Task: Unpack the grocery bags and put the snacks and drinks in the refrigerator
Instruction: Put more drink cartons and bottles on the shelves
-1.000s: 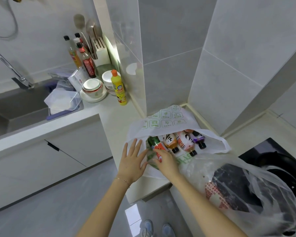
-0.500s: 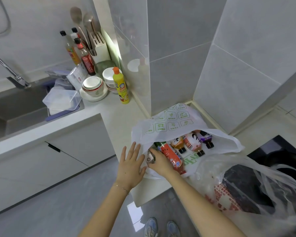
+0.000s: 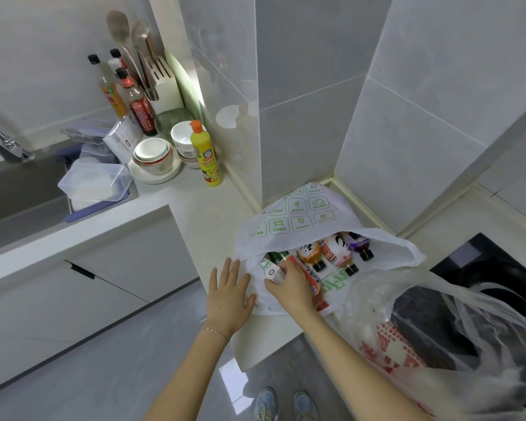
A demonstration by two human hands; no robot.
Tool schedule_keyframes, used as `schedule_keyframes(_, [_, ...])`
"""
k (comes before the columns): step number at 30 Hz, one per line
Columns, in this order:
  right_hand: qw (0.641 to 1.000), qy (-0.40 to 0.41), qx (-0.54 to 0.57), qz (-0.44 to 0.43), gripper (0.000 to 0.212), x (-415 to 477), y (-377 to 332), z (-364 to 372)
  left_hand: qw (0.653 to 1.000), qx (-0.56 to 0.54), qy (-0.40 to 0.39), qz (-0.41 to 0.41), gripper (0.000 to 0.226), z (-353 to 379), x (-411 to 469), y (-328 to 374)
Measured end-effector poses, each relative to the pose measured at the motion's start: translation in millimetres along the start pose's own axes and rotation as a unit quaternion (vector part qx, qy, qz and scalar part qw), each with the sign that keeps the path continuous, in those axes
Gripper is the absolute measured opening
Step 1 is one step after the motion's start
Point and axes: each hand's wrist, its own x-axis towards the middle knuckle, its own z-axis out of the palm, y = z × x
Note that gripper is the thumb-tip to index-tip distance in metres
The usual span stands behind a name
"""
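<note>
A white grocery bag [image 3: 301,214] with green print lies open on the countertop corner. Inside it lie several small drink bottles: an orange one [image 3: 308,252], a pink-and-white one [image 3: 334,250] and a purple one [image 3: 357,243], all with dark caps. My right hand [image 3: 292,291] reaches into the bag mouth and is closed around a bundle with a red-orange packet [image 3: 312,278] and a green-and-white item [image 3: 272,267]. My left hand [image 3: 228,294] rests flat, fingers spread, on the bag's left edge. A clear plastic bag [image 3: 413,335] with red print lies to the right.
A yellow dish-soap bottle [image 3: 205,154], stacked bowls [image 3: 152,156], sauce bottles [image 3: 134,98] and a knife block [image 3: 163,82] crowd the counter's back. A sink [image 3: 16,189] with plastic containers [image 3: 94,183] is at left. A black stove with a pan [image 3: 495,281] sits right. Tiled walls stand close behind the bags.
My right hand has drawn the red-orange packet and green-and-white item toward the bag's mouth. My left hand has stayed flat on the bag's edge.
</note>
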Motion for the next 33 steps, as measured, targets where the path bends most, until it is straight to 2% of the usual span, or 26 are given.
schedule_keyframes(2, [1.000, 0.014, 0.007, -0.022, 0.034, -0.5, 0.4, -8.7, 0.997, -0.071, 0.016, -0.003, 0.042, -5.0, 7.5, 6.8])
schedule_keyframes(4, [0.999, 0.011, 0.013, -0.040, 0.032, -1.4, 1.5, -15.1, 0.985, -0.159, 0.041, 0.047, 0.038, -8.4, 16.3, 14.9])
schedule_keyframes(7, [0.997, 0.000, 0.054, -0.047, 0.029, -2.3, 5.5, -21.4, 0.968, -0.223, 0.013, 0.111, 0.049, -6.6, 29.3, 25.7])
schedule_keyframes(10, [0.993, -0.012, 0.106, -0.042, 0.031, -3.9, 5.6, -28.2, 0.963, -0.251, 0.003, 0.103, 0.054, -1.1, 39.5, 30.9])
schedule_keyframes(14, [0.989, -0.050, 0.136, -0.037, 0.040, -4.8, 7.0, -32.3, 0.962, -0.268, 0.016, 0.054, 0.028, -3.8, 47.0, 34.1])
schedule_keyframes(17, [0.980, -0.080, 0.180, -0.028, 0.051, -3.5, 10.9, -37.7, 0.951, -0.309, 0.010, 0.008, 0.020, -5.6, 42.9, 29.5])
schedule_keyframes(21, [0.980, -0.137, 0.144, -0.028, 0.063, -0.3, 13.3, -44.6, 0.933, -0.360, -0.013, -0.020, 0.022, -16.5, 38.1, 27.2])
schedule_keyframes(25, [0.973, -0.196, 0.107, -0.055, 0.062, 2.3, 8.5, -51.6, 0.891, -0.449, -0.024, -0.065, 0.032, -29.8, 36.2, 28.2])
schedule_keyframes(28, [0.978, -0.161, 0.125, -0.053, 0.050, 2.4, 4.5, -52.6, 0.850, -0.517, -0.047, -0.085, 0.032, -36.3, 37.2, 24.1])
schedule_keyframes(30, [0.980, -0.127, 0.147, -0.051, 0.046, 1.8, -0.6, -55.9, 0.827, -0.551, -0.056, -0.095, 0.043, -41.8, 37.8, 21.8])
schedule_keyframes(33, [0.977, -0.099, 0.182, -0.046, 0.038, 1.9, -10.6, -69.4, 0.835, -0.540, -0.067, -0.082, 0.072, -48.2, 39.8, 21.6])
